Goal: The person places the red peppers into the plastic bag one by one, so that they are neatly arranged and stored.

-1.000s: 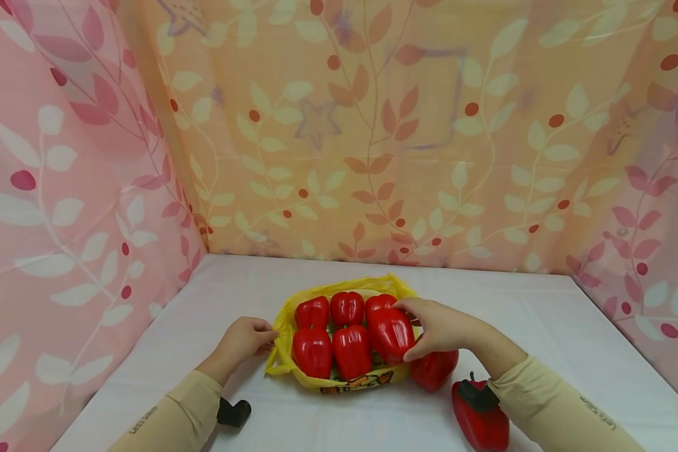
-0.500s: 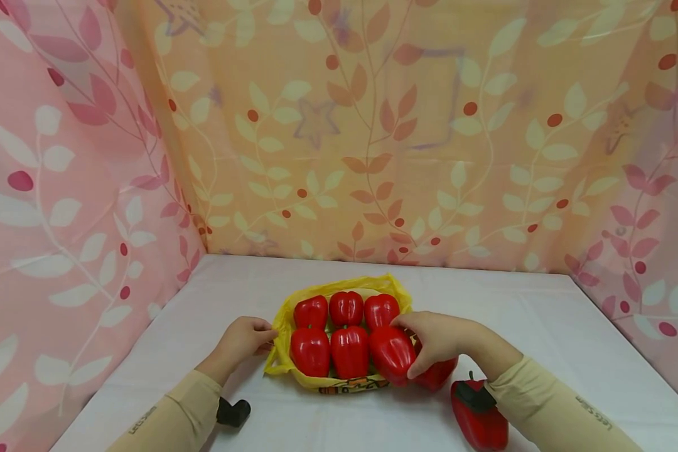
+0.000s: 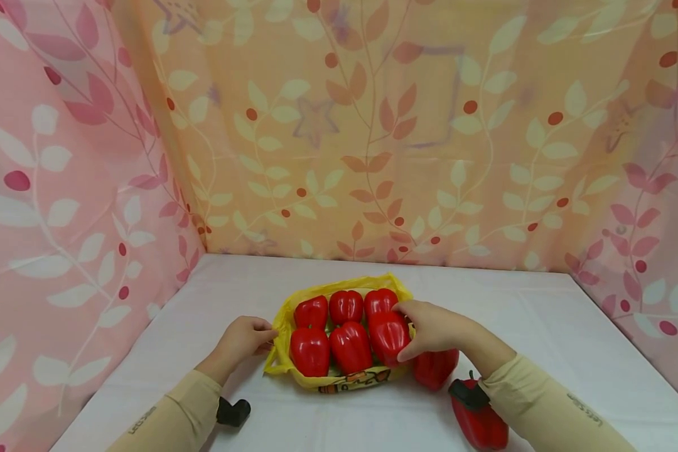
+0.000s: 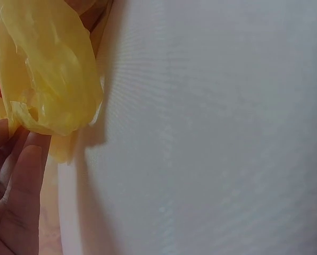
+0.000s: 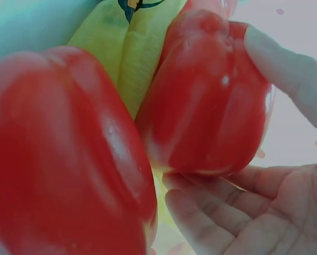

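Note:
A yellow plastic bag (image 3: 284, 317) lies with its mouth spread round several red bell peppers in two rows. At its left edge my left hand (image 3: 242, 342) pinches the plastic; the left wrist view shows the fingers (image 4: 28, 170) at a fold of the bag (image 4: 57, 69). My right hand (image 3: 437, 326) grips the bell pepper (image 3: 388, 338) at the bag's front right, thumb on one side, fingers on the other. Up close, that bell pepper (image 5: 211, 101) is glossy, with the fingers partly beneath it. Its underside is hidden in the head view.
Just outside the bag, below my right hand, lies another bell pepper (image 3: 436, 370). A further bell pepper (image 3: 483, 419) with a green stem is beside my right sleeve. A black object (image 3: 234, 413) shows by my left sleeve. Patterned curtains (image 3: 339, 125) bound the white table (image 3: 164, 376).
The right hand drew its bell pepper toward me over the bag's front rim, then back away and slightly left, inside the rim. The middle front pepper now leans. The left hand stays put.

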The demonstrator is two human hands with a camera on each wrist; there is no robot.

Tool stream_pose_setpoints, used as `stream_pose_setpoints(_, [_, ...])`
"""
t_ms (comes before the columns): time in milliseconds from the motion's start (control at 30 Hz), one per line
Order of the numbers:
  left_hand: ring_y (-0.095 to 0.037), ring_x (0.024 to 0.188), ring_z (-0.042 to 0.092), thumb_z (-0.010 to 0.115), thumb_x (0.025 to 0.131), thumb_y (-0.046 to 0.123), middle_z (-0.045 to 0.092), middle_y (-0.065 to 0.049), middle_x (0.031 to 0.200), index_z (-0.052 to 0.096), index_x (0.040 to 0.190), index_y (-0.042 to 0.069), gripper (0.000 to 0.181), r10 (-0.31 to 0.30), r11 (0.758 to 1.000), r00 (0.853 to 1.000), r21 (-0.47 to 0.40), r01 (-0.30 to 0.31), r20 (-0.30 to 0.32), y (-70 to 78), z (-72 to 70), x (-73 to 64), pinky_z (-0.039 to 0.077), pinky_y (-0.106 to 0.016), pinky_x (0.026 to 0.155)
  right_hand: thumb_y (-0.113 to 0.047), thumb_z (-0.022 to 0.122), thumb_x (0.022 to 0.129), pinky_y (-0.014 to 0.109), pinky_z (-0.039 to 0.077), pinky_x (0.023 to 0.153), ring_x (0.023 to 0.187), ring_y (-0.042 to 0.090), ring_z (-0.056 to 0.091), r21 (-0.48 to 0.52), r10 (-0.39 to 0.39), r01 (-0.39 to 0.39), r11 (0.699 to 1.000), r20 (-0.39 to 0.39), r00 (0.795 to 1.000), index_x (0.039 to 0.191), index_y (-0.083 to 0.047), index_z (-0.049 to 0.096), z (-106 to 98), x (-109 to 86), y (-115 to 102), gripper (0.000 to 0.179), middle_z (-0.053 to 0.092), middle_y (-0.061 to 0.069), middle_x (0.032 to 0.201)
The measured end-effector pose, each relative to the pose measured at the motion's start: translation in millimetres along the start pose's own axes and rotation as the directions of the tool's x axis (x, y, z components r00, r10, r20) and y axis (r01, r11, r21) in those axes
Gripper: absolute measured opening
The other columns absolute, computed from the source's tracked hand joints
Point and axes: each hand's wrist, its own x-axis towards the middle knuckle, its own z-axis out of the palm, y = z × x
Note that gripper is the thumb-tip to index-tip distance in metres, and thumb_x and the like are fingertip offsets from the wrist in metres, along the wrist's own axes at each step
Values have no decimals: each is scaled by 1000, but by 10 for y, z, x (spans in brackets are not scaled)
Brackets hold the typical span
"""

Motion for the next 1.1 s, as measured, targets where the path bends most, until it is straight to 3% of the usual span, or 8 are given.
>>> stream_pose_setpoints(267, [-15,65,59,65,84,17,63,-3,78,69,85,5,13,-4,1000,1000,7,4,0,-1,-3,16,54,-27,63,-33,86,56,40,52,73,105,21,50,-4,7,-8,1000,-68,998,124,-12,47,9,46,-41,81,55,-1,109])
stream_pose_setpoints(467, [-16,65,59,65,84,17,63,-3,78,69,85,4,13,-2,1000,1000,6,2,0,3,-4,15,54,-28,63,-34,86,55,43,51,76,106,21,50,-1,39,-39,999,-107,994,127,-10,45,-3,68,-70,87,54,3,114])
stream_pose_setpoints(667, [-16,65,60,65,84,14,63,-3,79,69,85,4,11,3,1000,1000,-1,-3,1,10,-9,11,54,-28,63,-30,87,54,45,51,77,110,24,48,-38,22,-27,999,-137,990,130,-8,42,54,132,-61,91,51,6,120])
stream_pose_setpoints(833, [-16,66,60,65,84,14,64,-3,78,69,85,4,11,1,1000,1000,-4,-1,3,7,-12,9,54,-29,64,-28,88,54,44,52,74,107,24,48,-38,64,-70,997,-127,990,131,-9,40,133,179,-81,93,51,6,117])
stream_pose_setpoints(1100, [-16,65,60,65,83,13,63,-3,77,69,83,4,10,4,1000,1000,-9,-4,3,-10,-5,19,54,-29,63,-28,88,54,47,49,80,105,25,50,-91,58,-67,994,-98,994,129,-7,43,215,219,-43,90,54,6,114])
